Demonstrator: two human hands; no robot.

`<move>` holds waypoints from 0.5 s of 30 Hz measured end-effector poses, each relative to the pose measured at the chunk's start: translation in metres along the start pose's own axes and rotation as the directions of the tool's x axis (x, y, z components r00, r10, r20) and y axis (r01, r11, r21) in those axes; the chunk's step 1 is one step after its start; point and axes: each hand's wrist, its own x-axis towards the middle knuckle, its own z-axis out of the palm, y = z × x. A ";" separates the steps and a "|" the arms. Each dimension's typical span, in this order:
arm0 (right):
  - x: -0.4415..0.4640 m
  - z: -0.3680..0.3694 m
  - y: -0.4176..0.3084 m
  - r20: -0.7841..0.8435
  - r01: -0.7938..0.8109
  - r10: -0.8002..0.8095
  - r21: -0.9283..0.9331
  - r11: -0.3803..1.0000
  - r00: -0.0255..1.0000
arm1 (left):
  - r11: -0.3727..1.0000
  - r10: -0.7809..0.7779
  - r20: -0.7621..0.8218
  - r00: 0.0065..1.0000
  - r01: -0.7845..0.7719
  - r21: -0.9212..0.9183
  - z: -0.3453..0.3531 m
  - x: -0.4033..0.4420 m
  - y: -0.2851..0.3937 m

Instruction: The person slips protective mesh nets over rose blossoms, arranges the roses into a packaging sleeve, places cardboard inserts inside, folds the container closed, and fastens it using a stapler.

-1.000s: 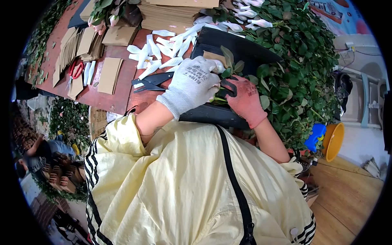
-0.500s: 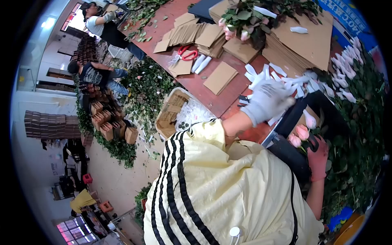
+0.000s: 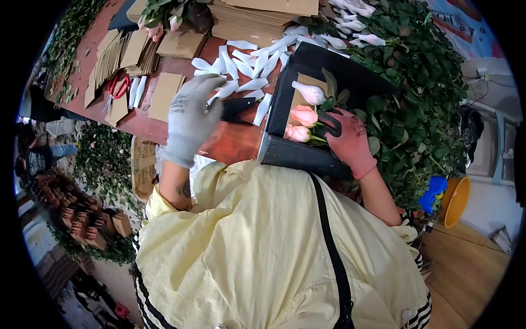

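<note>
The left hand is partly open, nothing visible in it, by unused white sleeves. In the black tray, one bloom is sleeved; nearer, two pink roses remain bare, stems beneath the right hand's curled fingers, seemingly gripped.

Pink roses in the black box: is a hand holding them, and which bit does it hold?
Yes, the right hand seems to hold the pink roses by their green stems, close to the top.
</note>
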 end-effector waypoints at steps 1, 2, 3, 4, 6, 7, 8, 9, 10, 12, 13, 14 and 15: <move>0.001 -0.002 -0.003 -0.005 -0.033 0.033 0.040 0.999 0.999 | 0.995 0.075 0.029 0.997 -0.073 -0.066 -0.001 0.002 0.014; 0.001 -0.003 -0.005 -0.004 -0.031 0.031 0.032 0.999 0.999 | 0.974 0.172 0.069 0.983 -0.160 -0.161 -0.002 0.001 0.032; 0.000 -0.004 -0.008 -0.008 -0.043 0.044 0.034 0.998 0.999 | 0.954 0.292 0.014 0.956 -0.289 -0.083 0.005 0.000 0.052; 0.000 -0.005 -0.009 -0.013 -0.055 0.056 0.038 0.998 0.998 | 0.931 0.352 0.028 0.936 -0.347 -0.113 0.014 -0.004 0.067; 0.001 -0.007 -0.007 0.022 -0.042 0.042 0.011 0.999 0.999 | 0.934 0.340 0.139 0.930 -0.317 -0.164 0.024 -0.011 0.088; 0.001 -0.008 -0.006 0.057 -0.032 0.033 -0.010 0.999 0.998 | 0.937 0.339 0.170 0.925 -0.316 -0.149 0.032 -0.013 0.090; 0.000 -0.010 -0.007 0.052 -0.041 0.041 -0.013 0.999 0.998 | 0.939 0.340 0.203 0.918 -0.317 -0.135 0.038 -0.015 0.092; 0.000 -0.011 -0.008 0.058 -0.033 0.033 0.002 0.999 0.998 | 0.934 0.351 0.204 0.914 -0.328 -0.139 0.040 -0.016 0.092; 0.000 -0.013 -0.008 0.060 -0.028 0.027 0.018 0.999 0.998 | 0.946 0.321 0.255 0.912 -0.298 -0.125 0.041 -0.018 0.092; 0.002 -0.019 -0.004 0.086 -0.001 -0.002 0.031 1.000 0.996 | 0.951 0.310 0.309 0.899 -0.289 -0.112 0.042 -0.019 0.091; 0.002 -0.021 -0.004 0.127 0.039 -0.045 0.047 0.998 0.991 | 0.951 0.310 0.318 0.896 -0.295 -0.096 0.042 -0.020 0.091; 0.001 -0.023 -0.008 0.117 0.028 -0.033 0.047 0.999 0.993 | 0.951 0.308 0.326 0.894 -0.299 -0.078 0.041 -0.021 0.091; 0.003 -0.024 -0.014 0.145 0.037 -0.034 -0.016 0.999 0.989 | 0.956 0.291 0.377 0.879 -0.284 -0.078 0.037 -0.019 0.094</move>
